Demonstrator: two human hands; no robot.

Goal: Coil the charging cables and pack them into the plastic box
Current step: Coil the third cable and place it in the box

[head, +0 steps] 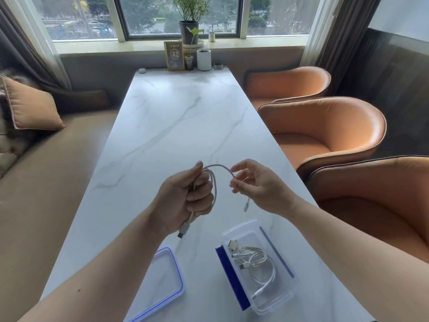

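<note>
My left hand (183,198) is closed around several loops of a grey charging cable (219,167), held above the marble table (176,117). One silver plug hangs below my left fist. My right hand (257,184) pinches the same cable at the end of an arch that runs between both hands, and the free end with its small plug dangles under it. A clear plastic box (241,231) with blue clips stands open on the table near me on the right. Inside it lie coiled white cables (260,263) with plugs.
The box's clear lid (162,282) with a blue rim lies flat at the near left. Three orange chairs (325,133) line the table's right side and a brown sofa with a cushion (30,110) the left. A sign, a white cup and plants stand at the far end.
</note>
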